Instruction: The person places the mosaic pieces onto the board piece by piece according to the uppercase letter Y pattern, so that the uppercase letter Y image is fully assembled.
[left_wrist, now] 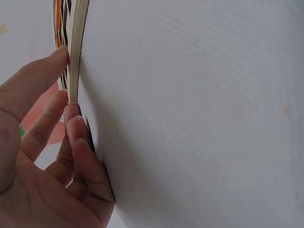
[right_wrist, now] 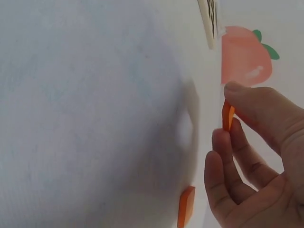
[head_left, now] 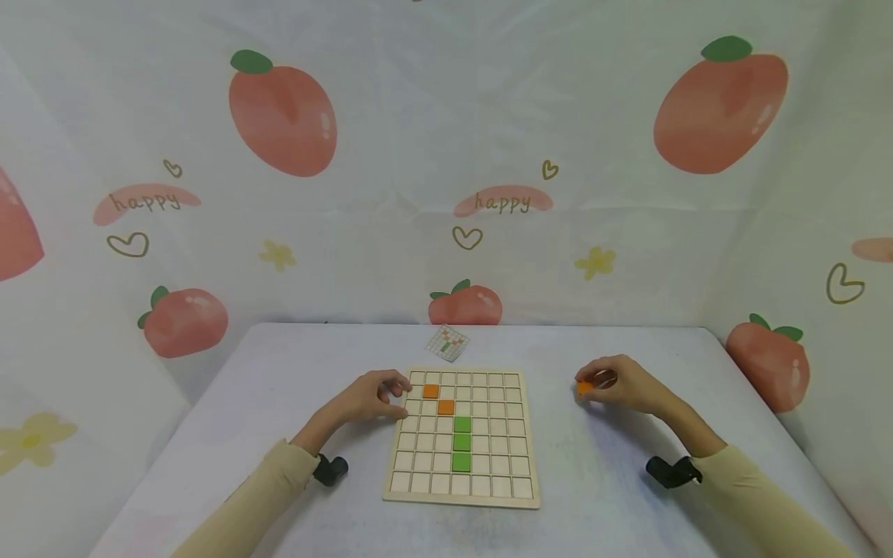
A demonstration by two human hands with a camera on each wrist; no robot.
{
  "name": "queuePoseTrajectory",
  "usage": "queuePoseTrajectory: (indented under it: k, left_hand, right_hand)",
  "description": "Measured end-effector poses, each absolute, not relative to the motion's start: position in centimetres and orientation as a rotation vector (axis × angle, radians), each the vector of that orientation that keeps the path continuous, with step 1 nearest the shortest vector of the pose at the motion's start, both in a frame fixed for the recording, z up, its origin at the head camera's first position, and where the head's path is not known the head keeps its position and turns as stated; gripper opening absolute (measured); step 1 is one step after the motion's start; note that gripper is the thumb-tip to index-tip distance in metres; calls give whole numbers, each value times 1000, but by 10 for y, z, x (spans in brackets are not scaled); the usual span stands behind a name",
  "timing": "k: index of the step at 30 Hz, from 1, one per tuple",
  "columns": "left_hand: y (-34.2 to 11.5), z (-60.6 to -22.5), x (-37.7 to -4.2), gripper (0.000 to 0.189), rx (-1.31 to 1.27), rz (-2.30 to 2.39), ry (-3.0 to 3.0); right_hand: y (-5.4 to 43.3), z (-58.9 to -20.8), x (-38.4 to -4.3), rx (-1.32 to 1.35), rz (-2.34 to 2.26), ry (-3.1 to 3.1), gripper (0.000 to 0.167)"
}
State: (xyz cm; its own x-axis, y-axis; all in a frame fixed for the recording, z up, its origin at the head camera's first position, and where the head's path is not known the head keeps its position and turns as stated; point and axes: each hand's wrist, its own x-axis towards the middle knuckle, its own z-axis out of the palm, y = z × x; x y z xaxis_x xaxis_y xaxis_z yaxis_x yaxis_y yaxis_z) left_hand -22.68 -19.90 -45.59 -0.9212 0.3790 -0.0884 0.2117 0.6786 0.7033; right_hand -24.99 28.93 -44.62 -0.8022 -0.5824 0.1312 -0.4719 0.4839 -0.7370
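A wooden grid board (head_left: 530,473) lies flat on the table, with two orange tiles set diagonally, the lower orange tile (head_left: 446,407) near a column of three green tiles (head_left: 462,442). My left hand (head_left: 366,397) rests at the board's left edge, thumb and fingertips spread and touching the rim, as the left wrist view also shows. Off to the board's right, my right hand (head_left: 621,385) pinches an orange tile (right_wrist: 228,115) between thumb and fingertips. Another orange tile (right_wrist: 186,207) lies on the table below that hand in the right wrist view.
Behind the board lies a small pattern card (head_left: 447,343) showing a coloured grid. The white table (head_left: 293,364) ends at a fruit-printed curtain (head_left: 391,256) at the back and sides. Black wrist cameras sit on both forearms.
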Motion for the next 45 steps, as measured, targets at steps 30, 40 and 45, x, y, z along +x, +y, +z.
queuePoseTrajectory:
  k: [30, 40, 45]
  left_hand:
    - [-200, -457, -227, 39, 487, 1067, 2670]
    - [-200, -455, -226, 38, 487, 1066, 2674]
    - [-200, -456, -226, 39, 486, 1057, 2680]
  right_hand:
    - [219, -452, -244, -992, -1410, 2423, 30]
    - [187, -456, -243, -988, -1387, 2410, 28]
    - [173, -453, -241, -1005, -1364, 2401, 28]
